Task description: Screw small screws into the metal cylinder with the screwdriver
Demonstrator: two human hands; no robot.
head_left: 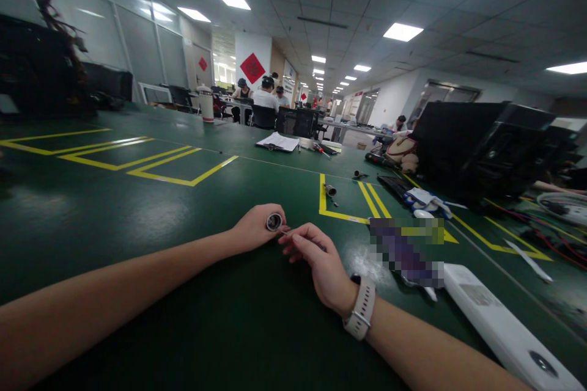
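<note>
My left hand (257, 226) is closed around a small round metal part (274, 222), its hollow open end facing me. Close beside it on the right, my right hand (316, 256) pinches a thin tool (316, 243) whose tip points at the metal part. Whether the tip touches the part cannot be made out. A pale watch strap is on my right wrist. Further back, another metal part (330, 190) lies by the yellow tape with a tiny piece (335, 203) near it, and a third one (359, 175) lies beyond.
The green table (183, 293) carries yellow tape outlines. A white device (504, 324) and a blurred purple item lie right. Papers (277, 142), a red screwdriver (321, 149) and a bottle (206, 105) stand or lie farther back. Black equipment (477, 146) is at right; people sit beyond.
</note>
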